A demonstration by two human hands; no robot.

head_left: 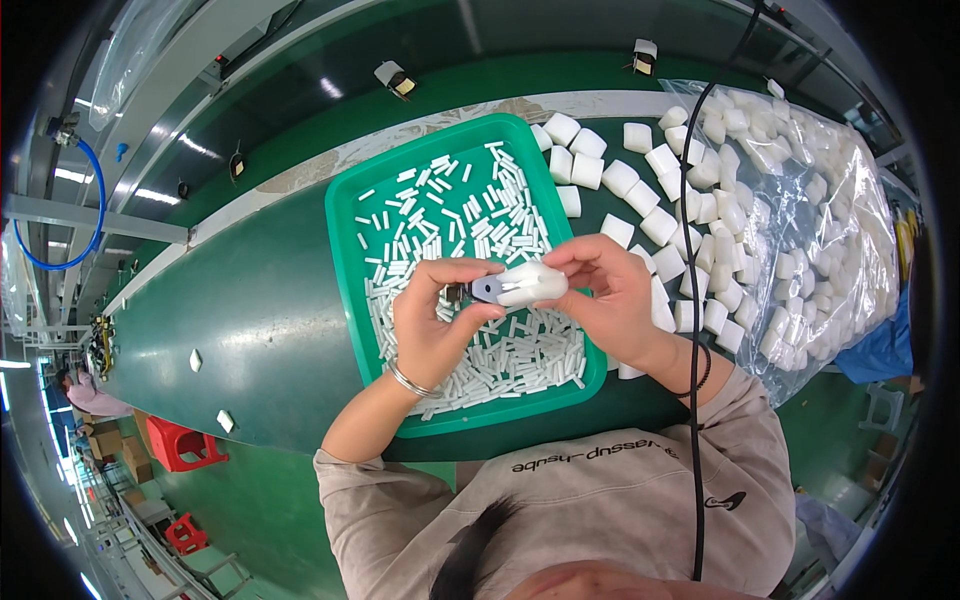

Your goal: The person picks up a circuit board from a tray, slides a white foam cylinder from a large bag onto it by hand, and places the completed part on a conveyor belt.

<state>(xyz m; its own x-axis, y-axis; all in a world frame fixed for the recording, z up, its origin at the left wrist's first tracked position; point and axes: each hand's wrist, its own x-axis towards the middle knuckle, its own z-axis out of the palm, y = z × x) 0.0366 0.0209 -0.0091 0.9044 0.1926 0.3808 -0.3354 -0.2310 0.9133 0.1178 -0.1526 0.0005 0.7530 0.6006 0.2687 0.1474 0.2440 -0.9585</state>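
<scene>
Over a green plastic tray [338,270], my two hands hold one small item between them. My left hand [428,312] pinches its grey-and-black end piece [484,290] between thumb and fingers. On the other end, my right hand [612,300] grips a rounded white plastic shell [532,284] with thumb and fingertips. The grey piece sits against the shell; how deep it goes in is hidden. Below, many short white plastic tubes [490,375] lie loose in the tray. Several white shells [620,180] stand on the green work surface to the right of the tray.
A clear plastic bag [835,235] spills more white shells at the right. A black cable [690,250] hangs down across the right side. Two small white pieces [195,360] lie on the left surface. Red stools [182,446] stand on the floor at left.
</scene>
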